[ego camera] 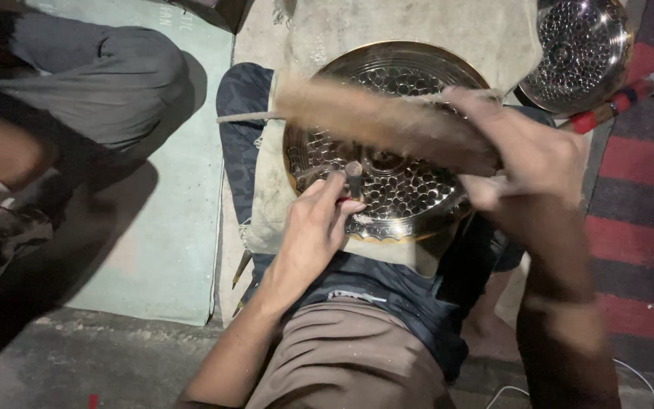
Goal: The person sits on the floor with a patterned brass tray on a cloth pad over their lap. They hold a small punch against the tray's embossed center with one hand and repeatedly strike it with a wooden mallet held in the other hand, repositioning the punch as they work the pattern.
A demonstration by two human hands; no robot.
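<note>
A round shiny metal plate (410, 189) with a pattern of small dimples lies on a cloth over my lap. My left hand (312, 227) pinches a short dark metal punch (354, 180), standing upright with its tip on the plate near the middle. My right hand (527, 163) grips a wooden stick-like mallet (380, 121), blurred by motion, held across above the plate and the punch.
A second dimpled metal bowl (580, 49) lies at the top right beside a red-handled tool (607, 113). Another person's knee in grey trousers (107, 76) sits at the left on a pale green mat (175, 227). A red striped rug (637, 227) covers the floor on the right.
</note>
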